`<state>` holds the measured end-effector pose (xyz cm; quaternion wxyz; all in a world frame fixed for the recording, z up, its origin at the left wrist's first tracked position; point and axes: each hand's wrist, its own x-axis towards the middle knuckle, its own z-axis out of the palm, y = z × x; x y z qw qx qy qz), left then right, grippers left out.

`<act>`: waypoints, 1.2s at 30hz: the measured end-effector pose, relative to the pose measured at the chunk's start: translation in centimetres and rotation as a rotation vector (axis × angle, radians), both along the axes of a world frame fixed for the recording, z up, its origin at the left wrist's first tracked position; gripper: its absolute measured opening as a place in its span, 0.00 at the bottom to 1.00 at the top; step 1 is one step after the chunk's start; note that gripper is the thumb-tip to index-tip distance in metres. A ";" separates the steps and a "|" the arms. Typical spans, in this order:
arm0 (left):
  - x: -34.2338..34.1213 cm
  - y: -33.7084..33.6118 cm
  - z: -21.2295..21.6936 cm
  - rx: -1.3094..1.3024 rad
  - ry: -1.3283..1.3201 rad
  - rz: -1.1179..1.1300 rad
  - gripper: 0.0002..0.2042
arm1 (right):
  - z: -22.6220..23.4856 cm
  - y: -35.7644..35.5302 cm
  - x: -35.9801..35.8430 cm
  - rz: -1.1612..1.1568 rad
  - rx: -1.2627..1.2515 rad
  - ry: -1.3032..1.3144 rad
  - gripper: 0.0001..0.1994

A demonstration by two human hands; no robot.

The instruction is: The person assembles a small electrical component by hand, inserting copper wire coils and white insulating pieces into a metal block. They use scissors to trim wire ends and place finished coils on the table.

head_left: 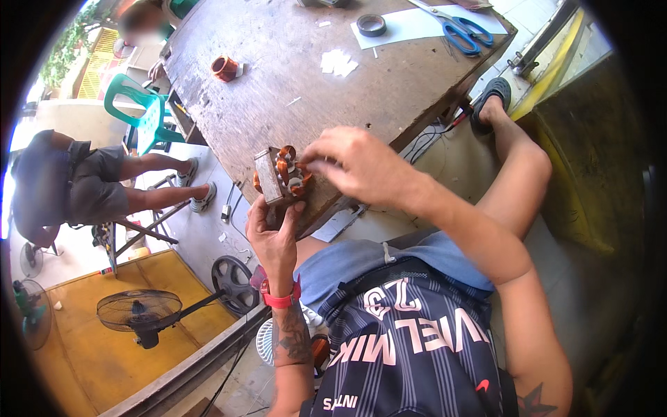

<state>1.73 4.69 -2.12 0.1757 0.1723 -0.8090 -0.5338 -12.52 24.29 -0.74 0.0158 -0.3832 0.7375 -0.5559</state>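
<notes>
At the near edge of the wooden table [250,104], a motor stator [269,177] stands tilted, its grey metal core wound with orange-brown copper coils [285,161]. My left hand [274,233] grips the stator from below, with thumb and fingers on either side of its lower end. My right hand [361,163] comes in from the right, and its bent fingertips are drawn together at the coils. Whatever is between those fingertips is too small to make out. Farther back on the table sits a separate ring of copper wire [224,68].
Small white paper pieces [338,62] lie mid-table. Beyond them are a roll of black tape [371,26], a white sheet [410,28] and blue-handled scissors [467,35]. At left are a green chair [142,111], a bending person [62,184] and a black fan [142,313].
</notes>
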 end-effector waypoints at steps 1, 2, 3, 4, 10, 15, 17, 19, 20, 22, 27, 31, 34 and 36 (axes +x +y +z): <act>0.0 -0.1 -0.1 0.058 0.000 0.000 0.21 | -0.1 -0.3 0.6 0.008 0.027 0.000 0.11; 0.0 -0.2 -0.2 0.131 0.010 0.004 0.21 | -0.1 -0.6 1.0 0.017 -0.001 0.039 0.10; -0.1 -0.4 -0.3 0.100 0.010 -0.003 0.21 | -0.1 -1.1 1.1 -0.018 0.008 0.115 0.09; -0.1 -0.6 -0.6 0.083 0.020 -0.003 0.21 | -0.2 -1.4 1.0 -0.012 0.078 0.086 0.09; 0.0 -1.6 -1.5 -0.331 0.016 0.008 0.24 | -0.8 -2.5 1.3 -0.092 0.086 0.356 0.09; -0.1 -0.9 -0.1 -0.558 0.028 0.005 0.25 | 0.1 1.8 -2.7 -0.286 0.269 0.405 0.09; -1.0 -1.0 0.9 -0.745 0.089 -0.043 0.26 | 0.5 3.9 -4.4 -0.412 0.452 0.519 0.08; -2.6 -2.3 2.0 -0.718 0.098 -0.227 0.28 | 0.6 4.4 -4.6 -0.475 0.477 0.626 0.08; -3.4 -3.1 2.5 -0.691 0.108 -0.307 0.28 | 0.6 4.1 -3.9 -0.461 0.432 0.650 0.08; -4.4 -4.4 2.8 -0.706 0.086 -0.414 0.29 | 0.3 2.9 -1.6 -0.370 0.300 0.608 0.07; -4.8 -5.7 2.1 -0.656 0.044 -0.466 0.29 | -0.1 -0.4 3.5 -0.167 0.207 0.412 0.11; -4.4 -5.8 1.6 -0.685 0.068 -0.425 0.30 | -0.4 -0.4 2.8 -0.128 0.299 0.619 0.11; -4.5 -5.9 1.4 -0.666 0.080 -0.442 0.32 | -0.8 -0.6 2.7 -0.104 0.312 0.752 0.09; -4.4 -5.9 1.6 -0.699 0.039 -0.450 0.33 | -0.9 -0.7 2.8 -0.124 0.267 0.829 0.06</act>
